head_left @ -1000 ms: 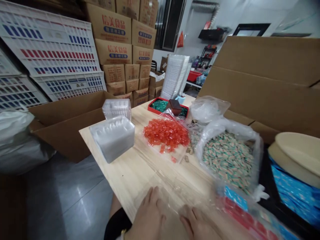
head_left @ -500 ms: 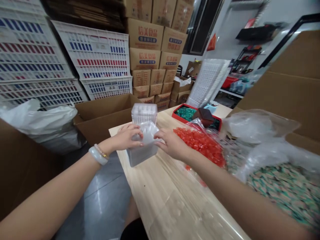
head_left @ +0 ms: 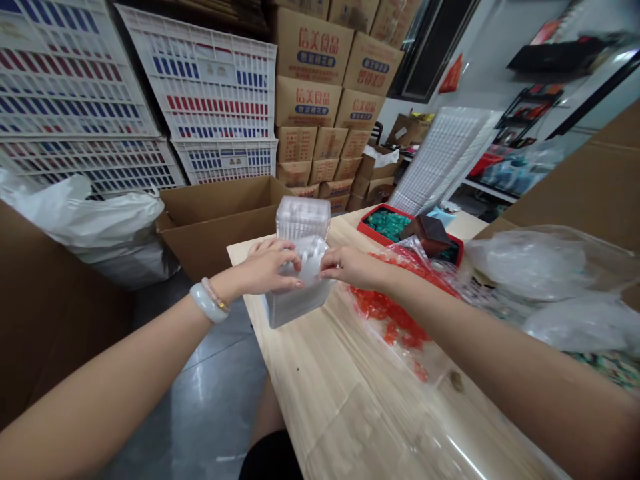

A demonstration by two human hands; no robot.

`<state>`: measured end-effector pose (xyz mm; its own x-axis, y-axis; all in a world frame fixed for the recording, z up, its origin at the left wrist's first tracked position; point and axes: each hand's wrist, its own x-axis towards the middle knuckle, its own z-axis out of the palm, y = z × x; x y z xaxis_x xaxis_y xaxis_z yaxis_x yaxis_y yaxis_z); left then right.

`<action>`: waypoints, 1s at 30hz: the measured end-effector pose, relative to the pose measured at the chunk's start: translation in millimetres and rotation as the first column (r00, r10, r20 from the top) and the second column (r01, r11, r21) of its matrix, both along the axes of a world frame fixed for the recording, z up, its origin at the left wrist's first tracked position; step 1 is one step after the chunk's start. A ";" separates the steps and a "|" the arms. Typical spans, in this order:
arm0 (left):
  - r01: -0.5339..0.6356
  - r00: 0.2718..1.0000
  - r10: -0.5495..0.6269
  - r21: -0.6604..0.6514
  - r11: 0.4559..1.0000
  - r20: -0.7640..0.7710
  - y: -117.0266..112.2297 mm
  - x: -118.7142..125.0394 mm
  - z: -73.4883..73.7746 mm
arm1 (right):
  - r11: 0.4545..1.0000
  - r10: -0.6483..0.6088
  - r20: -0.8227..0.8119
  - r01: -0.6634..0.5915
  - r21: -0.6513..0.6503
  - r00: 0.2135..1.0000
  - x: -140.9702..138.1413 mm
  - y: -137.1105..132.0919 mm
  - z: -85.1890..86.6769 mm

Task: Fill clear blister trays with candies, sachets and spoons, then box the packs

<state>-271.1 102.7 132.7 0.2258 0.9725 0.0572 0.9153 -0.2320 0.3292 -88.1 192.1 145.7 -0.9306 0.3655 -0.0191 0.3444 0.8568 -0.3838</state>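
Observation:
A translucent plastic box [head_left: 295, 307] stands near the left edge of the table, with clear, shiny plastic [head_left: 311, 252] at its top. My left hand [head_left: 274, 267] rests over the left side of this box, its thumb and fingers apart. At the right side of the box, the fingertips of my right hand [head_left: 347, 267] are pinched together against the clear plastic. What they grip is too hard to make out. Right behind stands a stack of clear ridged plastic pieces [head_left: 303, 219].
Red wrapped pieces [head_left: 375, 303] lie on plastic right of the box on the wooden table [head_left: 320, 387]. Behind them sits a red tray [head_left: 367, 233] of green pieces with a dark brown block [head_left: 427, 235]. An open carton [head_left: 220, 230] stands left, before stacked crates [head_left: 215, 87].
The view has shifted, so the scene sits slightly further right. My right fingers have closed from a spread grip into a tighter pinch. The left hand stays over the box.

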 end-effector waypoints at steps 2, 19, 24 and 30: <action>0.005 1.000 -0.005 -0.005 1.000 0.005 -0.5 -0.4 1.6 | 1.000 -0.001 0.037 0.001 0.000 0.999 -0.1 0.5 2.9; 0.061 0.981 0.024 0.425 0.903 -0.191 -88.0 77.3 39.7 | 0.638 -0.324 -0.461 0.551 0.538 0.826 94.5 -89.5 11.9; 0.107 0.962 -0.048 0.208 0.972 -0.268 -148.3 122.8 -40.2 | 0.695 -0.641 -0.073 0.619 0.366 0.764 221.1 -228.4 -90.4; 0.079 0.981 -0.068 0.054 0.995 -0.183 -147.7 154.1 -120.0 | 0.475 -0.879 0.107 0.838 0.268 0.464 219.2 -320.7 -183.8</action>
